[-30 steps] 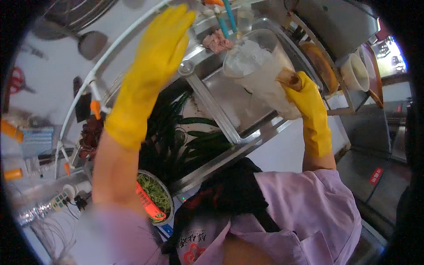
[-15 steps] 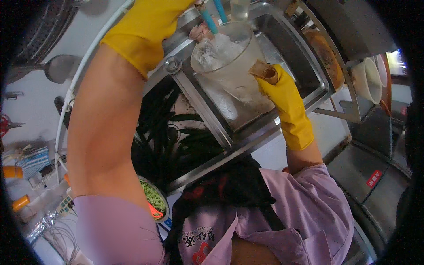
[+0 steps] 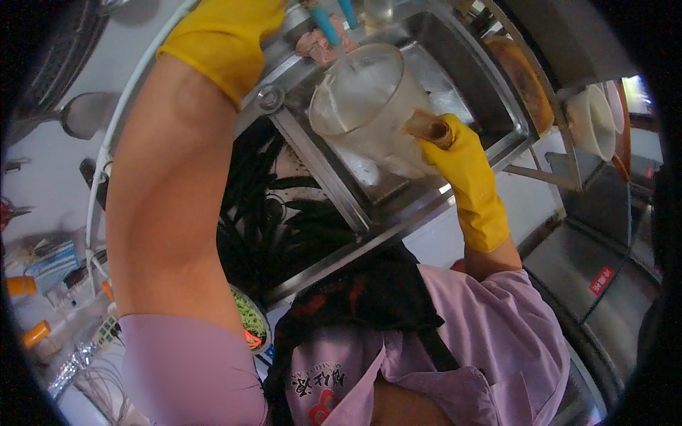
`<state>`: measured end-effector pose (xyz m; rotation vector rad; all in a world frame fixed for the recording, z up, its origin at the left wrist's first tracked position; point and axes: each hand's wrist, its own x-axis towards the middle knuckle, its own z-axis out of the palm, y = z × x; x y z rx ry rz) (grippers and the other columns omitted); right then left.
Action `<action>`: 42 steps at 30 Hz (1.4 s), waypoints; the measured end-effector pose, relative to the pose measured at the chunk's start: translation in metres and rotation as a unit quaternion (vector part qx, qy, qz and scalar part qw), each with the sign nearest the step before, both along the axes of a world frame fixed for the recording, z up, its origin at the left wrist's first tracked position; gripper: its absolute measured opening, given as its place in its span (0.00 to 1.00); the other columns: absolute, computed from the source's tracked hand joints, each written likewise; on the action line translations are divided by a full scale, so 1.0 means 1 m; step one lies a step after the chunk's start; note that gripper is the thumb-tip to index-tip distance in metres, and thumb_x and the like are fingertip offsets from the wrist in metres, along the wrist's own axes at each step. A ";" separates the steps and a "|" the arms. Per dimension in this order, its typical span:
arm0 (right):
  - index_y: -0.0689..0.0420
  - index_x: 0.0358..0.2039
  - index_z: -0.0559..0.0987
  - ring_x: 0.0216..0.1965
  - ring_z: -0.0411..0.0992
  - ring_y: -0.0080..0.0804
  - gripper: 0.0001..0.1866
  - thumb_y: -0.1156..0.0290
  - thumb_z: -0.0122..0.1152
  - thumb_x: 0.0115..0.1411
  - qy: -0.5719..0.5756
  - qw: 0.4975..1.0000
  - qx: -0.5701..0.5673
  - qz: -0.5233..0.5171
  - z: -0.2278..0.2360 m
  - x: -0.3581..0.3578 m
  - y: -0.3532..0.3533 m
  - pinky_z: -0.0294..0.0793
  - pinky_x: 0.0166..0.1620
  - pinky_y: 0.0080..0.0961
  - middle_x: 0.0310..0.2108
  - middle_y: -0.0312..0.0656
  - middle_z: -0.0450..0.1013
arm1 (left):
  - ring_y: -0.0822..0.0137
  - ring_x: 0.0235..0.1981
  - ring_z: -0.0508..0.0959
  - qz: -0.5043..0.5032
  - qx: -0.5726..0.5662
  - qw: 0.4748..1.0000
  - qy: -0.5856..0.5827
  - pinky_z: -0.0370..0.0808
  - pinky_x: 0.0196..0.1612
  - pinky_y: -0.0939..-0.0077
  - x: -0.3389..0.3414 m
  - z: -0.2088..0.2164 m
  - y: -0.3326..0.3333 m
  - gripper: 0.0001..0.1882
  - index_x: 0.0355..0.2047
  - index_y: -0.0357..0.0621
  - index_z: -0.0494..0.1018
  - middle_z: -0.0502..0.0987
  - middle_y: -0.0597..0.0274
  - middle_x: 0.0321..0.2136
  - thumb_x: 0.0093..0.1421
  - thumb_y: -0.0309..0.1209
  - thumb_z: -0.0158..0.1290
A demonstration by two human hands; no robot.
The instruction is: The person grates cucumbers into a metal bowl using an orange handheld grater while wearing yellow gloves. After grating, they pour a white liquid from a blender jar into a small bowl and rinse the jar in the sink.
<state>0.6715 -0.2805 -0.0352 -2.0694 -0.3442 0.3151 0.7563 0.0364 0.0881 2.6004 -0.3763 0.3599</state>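
Note:
My right hand (image 3: 462, 160), in a yellow rubber glove, is closed round the brown, hollow-ended handle (image 3: 435, 131) of a large translucent plastic scoop (image 3: 387, 138). The scoop is tilted over the right basin of a steel sink (image 3: 455, 60), its round mouth facing up and to the left. A blue-sleeved tap (image 3: 325, 27) stands just behind its rim, beside a crumpled pink cloth (image 3: 317, 48). My left hand (image 3: 224, 39), also yellow-gloved, reaches to the upper edge left of the tap; its fingers are cut off by the frame.
Long dark green vegetables (image 3: 298, 213) fill the left basin, past a steel divider (image 3: 320, 167). A bowl of green and orange shreds (image 3: 250, 319) sits below my left arm. A white pipe (image 3: 117, 138) runs along the left. Pale bowls (image 3: 590, 124) stand on the right.
The scoop has tilted and shifted slightly downward, its mouth turning more toward me. My right hand has dropped a little with it. My left glove has moved slightly up and left.

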 end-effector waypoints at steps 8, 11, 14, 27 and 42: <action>0.58 0.34 0.76 0.20 0.72 0.22 0.12 0.67 0.67 0.54 0.017 0.995 0.070 -0.062 0.002 0.004 -0.001 0.70 0.26 0.22 0.20 0.37 0.74 | 0.53 0.37 0.77 0.015 0.011 1.000 -0.003 0.72 0.41 0.63 -0.009 0.008 0.000 0.11 0.42 0.38 0.75 0.77 0.49 0.36 0.61 0.29 0.49; 0.59 0.34 0.76 0.22 0.73 0.22 0.12 0.67 0.66 0.54 0.023 0.995 0.051 -0.082 0.006 0.011 0.001 0.71 0.27 0.22 0.21 0.38 0.74 | 0.52 0.37 0.77 0.018 0.007 1.000 -0.003 0.72 0.41 0.62 -0.011 0.006 0.000 0.11 0.42 0.38 0.75 0.77 0.49 0.36 0.61 0.29 0.49; 0.57 0.35 0.76 0.22 0.73 0.25 0.13 0.64 0.66 0.54 0.033 0.998 0.014 -0.043 0.023 0.022 0.009 0.71 0.27 0.23 0.21 0.38 0.75 | 0.52 0.37 0.77 0.024 0.007 1.000 -0.006 0.72 0.41 0.62 -0.015 0.006 0.002 0.11 0.41 0.38 0.75 0.77 0.48 0.36 0.61 0.29 0.49; 0.55 0.42 0.79 0.34 0.79 0.41 0.14 0.68 0.55 0.55 0.026 0.767 -0.500 0.402 0.066 0.065 0.086 0.77 0.33 0.37 0.37 0.50 0.78 | 0.50 0.37 0.76 0.041 0.009 0.999 -0.014 0.72 0.41 0.61 -0.029 0.010 0.005 0.11 0.41 0.37 0.75 0.77 0.47 0.35 0.61 0.29 0.49; 0.53 0.43 0.78 0.30 0.76 0.28 0.17 0.59 0.61 0.55 0.004 0.892 -0.315 0.323 0.106 0.109 0.037 0.74 0.31 0.25 0.30 0.39 0.77 | 0.47 0.36 0.76 0.046 0.012 0.999 -0.017 0.72 0.41 0.59 -0.020 0.003 -0.003 0.11 0.40 0.36 0.75 0.77 0.45 0.35 0.60 0.29 0.50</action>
